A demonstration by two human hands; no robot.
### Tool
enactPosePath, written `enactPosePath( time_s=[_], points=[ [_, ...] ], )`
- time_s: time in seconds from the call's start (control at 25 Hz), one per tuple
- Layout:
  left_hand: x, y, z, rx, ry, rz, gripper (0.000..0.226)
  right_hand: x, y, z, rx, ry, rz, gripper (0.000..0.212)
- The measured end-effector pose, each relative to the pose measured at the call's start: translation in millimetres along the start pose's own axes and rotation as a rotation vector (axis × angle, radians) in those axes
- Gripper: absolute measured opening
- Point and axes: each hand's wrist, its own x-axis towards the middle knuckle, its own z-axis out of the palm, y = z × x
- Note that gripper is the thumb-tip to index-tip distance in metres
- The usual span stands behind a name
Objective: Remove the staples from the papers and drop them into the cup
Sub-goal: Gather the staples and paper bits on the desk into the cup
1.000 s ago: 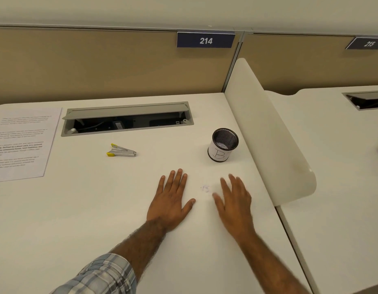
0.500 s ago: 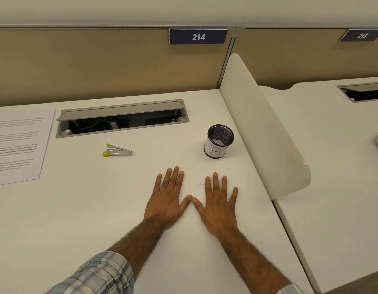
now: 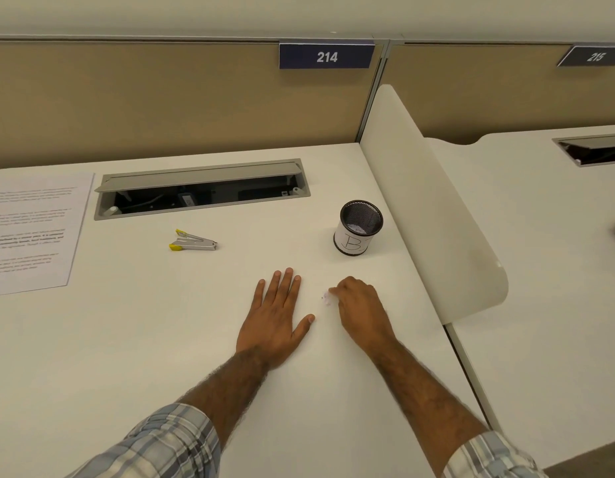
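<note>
Papers [image 3: 30, 232] lie flat at the far left edge of the bench [image 3: 126, 339], printed side up. No staple is visible on them from here; it's too small to tell.

Staple remover [image 3: 193, 241] lies on the bench right of the papers, nobody touching it, just in front of the open cable hatch [image 3: 202, 188].

Left hand [image 3: 276, 319] is flat on the bench, palm down, fingers straight and slightly spread, holding nothing.

Just right of its thumb is a tiny pale clump with dark specks, which I take for pulled staples [image 3: 327, 299], lying on the bench.

Right hand [image 3: 359, 305] is beside the clump, fingers curled down, fingertips at it. I cannot tell if it has them pinched or is only touching. The hands are apart with the clump between them.

Cup [image 3: 359, 229], black mesh with a white label marked B, stands upright beyond the right hand, near the white divider [image 3: 430, 208]. Something pale shows inside, but what it is can't be made out.

Progress, as a judgement: the pulling looks done or nearly so, since the remover is set aside and the papers are left alone. What's left is to pick up this clump, carry it the short way forward and drop it in the cup. It's late stage.
</note>
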Motion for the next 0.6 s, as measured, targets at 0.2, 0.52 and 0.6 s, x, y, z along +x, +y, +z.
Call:
enactPosePath(
  time_s=[0.2,0.52,0.6],
  points=[
    [-0.6,0.8,-1.2,0.011,-0.009,0.001,0.081,26.4,-12.0,-4.4,-0.136,-0.103,-0.176,0.032],
    [0.3,0.4,-0.9,0.005,-0.006,-0.001,0.081,12.9,1.6,0.1,-0.054,-0.175,-0.234,0.039],
    [-0.2,-0.3,-0.9,0.005,-0.004,-0.002,0.08,11.9,2.0,-2.6,-0.098,-0.163,-0.287,0.035]
  ],
)
